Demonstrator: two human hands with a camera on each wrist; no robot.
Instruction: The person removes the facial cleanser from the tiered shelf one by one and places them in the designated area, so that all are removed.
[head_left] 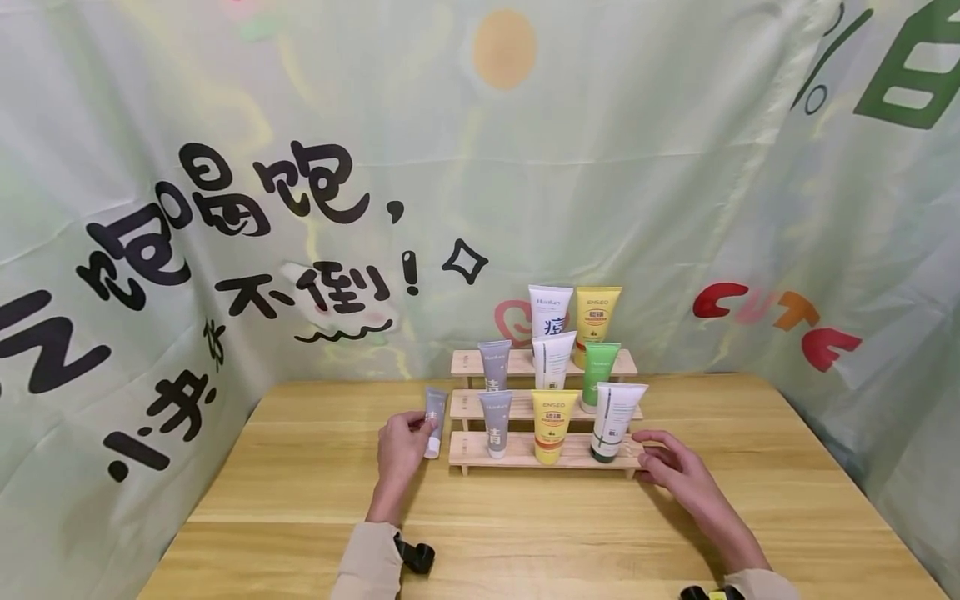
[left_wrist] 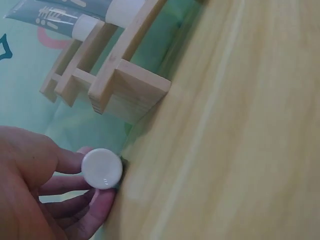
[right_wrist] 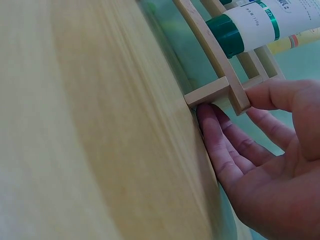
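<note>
A light wood-grain surface (head_left: 525, 533) fills the lower part of the head view. Nearest are two beige sleeves (head_left: 371, 558), with black wrist gear (head_left: 415, 554) at the cuffs. The left hand (head_left: 401, 450) has its thumb and fingers closed round a small grey squeeze tube (head_left: 438, 417), cap downward, just beside the left end of a three-tier wooden rack (head_left: 517, 461); whether the tube touches the surface, I cannot tell. Its round white cap (left_wrist: 102, 169) faces the left wrist camera. The right hand (head_left: 678, 467) pinches the right end of the rack's lowest tier, thumb against the board and the other fingers curved in beside the end support.

On that lowest tier, from left to right, stand a grey tube (head_left: 495, 417), a yellow ENSEO tube (head_left: 553, 408) and a white tube with a dark green cap (head_left: 618, 408). The middle tier carries another grey tube (head_left: 495, 362), a white tube (head_left: 553, 358) and a green tube (head_left: 600, 367). On the top tier, a larger white tube (head_left: 550, 304) stands beside a second yellow tube (head_left: 600, 304). Behind hangs pale green cloth (head_left: 637, 208) with black Chinese lettering (head_left: 315, 183), an orange disc (head_left: 505, 50) and the word "CUTE" (head_left: 776, 321).
</note>
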